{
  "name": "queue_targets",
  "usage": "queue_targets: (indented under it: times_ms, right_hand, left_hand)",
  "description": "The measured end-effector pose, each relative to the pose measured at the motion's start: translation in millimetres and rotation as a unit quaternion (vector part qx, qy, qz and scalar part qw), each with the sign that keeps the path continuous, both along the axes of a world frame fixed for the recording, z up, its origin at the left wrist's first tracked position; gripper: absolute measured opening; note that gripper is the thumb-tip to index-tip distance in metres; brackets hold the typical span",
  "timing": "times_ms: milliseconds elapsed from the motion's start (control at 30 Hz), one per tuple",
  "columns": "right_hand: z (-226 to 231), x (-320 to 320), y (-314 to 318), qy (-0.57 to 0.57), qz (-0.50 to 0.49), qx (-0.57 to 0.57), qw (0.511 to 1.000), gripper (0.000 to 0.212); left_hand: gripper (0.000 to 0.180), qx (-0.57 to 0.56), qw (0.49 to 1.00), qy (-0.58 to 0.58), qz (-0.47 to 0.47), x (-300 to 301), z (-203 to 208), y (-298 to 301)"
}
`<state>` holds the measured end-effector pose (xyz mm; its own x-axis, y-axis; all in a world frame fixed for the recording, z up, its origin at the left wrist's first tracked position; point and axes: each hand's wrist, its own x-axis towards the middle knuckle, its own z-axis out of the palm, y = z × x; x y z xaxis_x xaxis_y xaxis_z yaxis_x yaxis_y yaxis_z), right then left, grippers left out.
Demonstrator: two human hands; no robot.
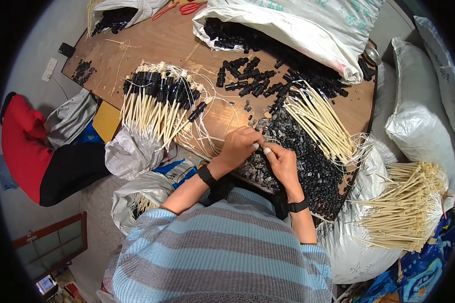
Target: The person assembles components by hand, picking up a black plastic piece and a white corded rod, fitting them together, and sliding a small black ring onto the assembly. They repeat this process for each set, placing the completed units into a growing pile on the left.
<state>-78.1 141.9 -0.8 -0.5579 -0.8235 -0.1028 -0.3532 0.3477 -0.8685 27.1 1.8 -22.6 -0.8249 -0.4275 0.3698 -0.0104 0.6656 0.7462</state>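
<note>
My left hand [239, 145] and my right hand [283, 165] meet at the table's near edge, fingertips pinched together. Whatever lies between them is too small to make out; a thin pale strand shows by the fingers. White wraps cover some fingertips. Right beside and beneath both hands spreads a heap of small dark and grey pieces [308, 151]. To the right of the heap lies a bundle of cream-coloured thin tubes [321, 121] with white cord ends. At the left, more cream tubes [149, 108] carry black cylindrical connectors [162, 86] and loose white cords.
Loose black connectors [250, 76] lie on the brown table [156, 43], spilling from a large white sack [298, 35]. Red-handled scissors [189, 8] are at the far edge. Full white sacks [419, 91] and another tube bundle [404, 207] stand right. A person in red [25, 141] is at left.
</note>
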Motion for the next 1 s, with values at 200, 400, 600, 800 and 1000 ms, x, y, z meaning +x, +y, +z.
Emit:
queue_targets:
  times_ms: [200,400,600,800,1000]
  right_hand:
    - [-9,-6,0,-0.003,-0.013,-0.047,0.999,0.015]
    - [-1,-9,-1,-0.017,-0.005,-0.001,1.000,0.016]
    - [-4,-9,-4,-0.033,0.014,-0.115,0.993,0.015]
    - [8,-12,1,0.050,0.064,-0.003,0.997,0.012]
    - [1,-16,9,-0.045,-0.082,-0.027,0.995,0.011]
  left_hand:
    - [0.015,0.007,1.000,-0.012,0.018,0,2,1]
    - [0.016,0.021,0.999,-0.011,0.022,4,0,4]
    - [0.018,0.052,0.995,0.086,-0.014,3,9,4]
    - [0.025,0.037,0.998,0.051,-0.009,6,4,-9]
    - [0.030,-0.156,0.974,-0.050,0.155,-13,-6,-88]
